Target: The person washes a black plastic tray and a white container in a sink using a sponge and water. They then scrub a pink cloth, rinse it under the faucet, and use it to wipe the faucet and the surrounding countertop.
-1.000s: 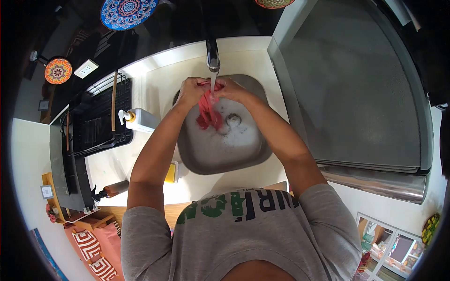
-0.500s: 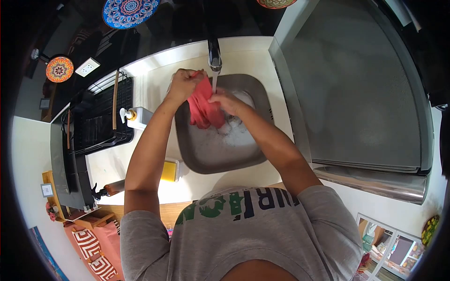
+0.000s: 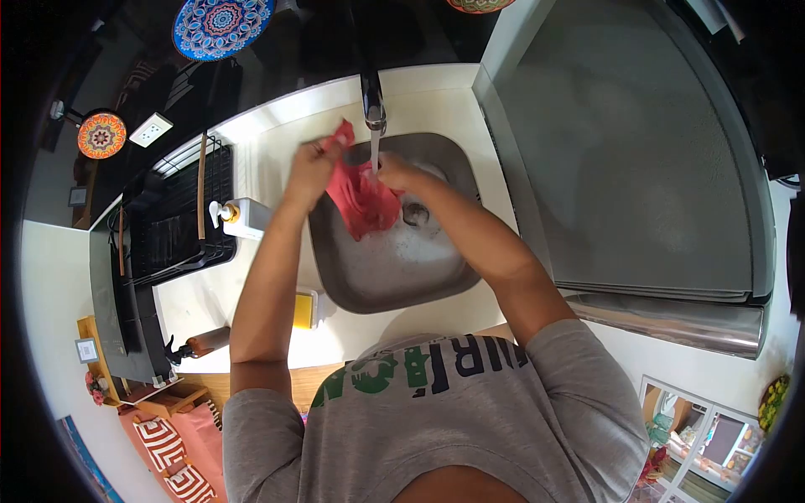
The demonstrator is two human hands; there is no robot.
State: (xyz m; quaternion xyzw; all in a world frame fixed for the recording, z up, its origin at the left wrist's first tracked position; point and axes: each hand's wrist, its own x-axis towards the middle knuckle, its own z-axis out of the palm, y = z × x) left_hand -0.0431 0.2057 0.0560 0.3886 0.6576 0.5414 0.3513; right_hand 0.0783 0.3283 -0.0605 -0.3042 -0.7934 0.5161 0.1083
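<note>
A wet red cloth [image 3: 363,205] hangs over the left part of the grey sink [image 3: 369,303], stretched between both hands. My left hand [image 3: 314,168] is closed on its upper left end, with a bit of cloth poking out above the fingers. On the other side, my right hand [image 3: 396,173] grips the cloth's right edge beside the running water. The water falls from the black and chrome faucet [image 3: 374,105] onto the cloth. Suds lie on the sink floor around the drain [image 3: 415,213].
Left of the sink stand a white pump bottle [image 3: 243,219] and a black dish rack [image 3: 180,214]. Nearer me are a yellow sponge in a clear holder [image 3: 304,310] and a brown spray bottle [image 3: 207,342]. A large grey appliance [image 3: 654,159] borders the right side.
My left hand has moved slightly down and left, and the cloth is spread wider under the water. The drain shows more clearly. The whole view has shifted a little.
</note>
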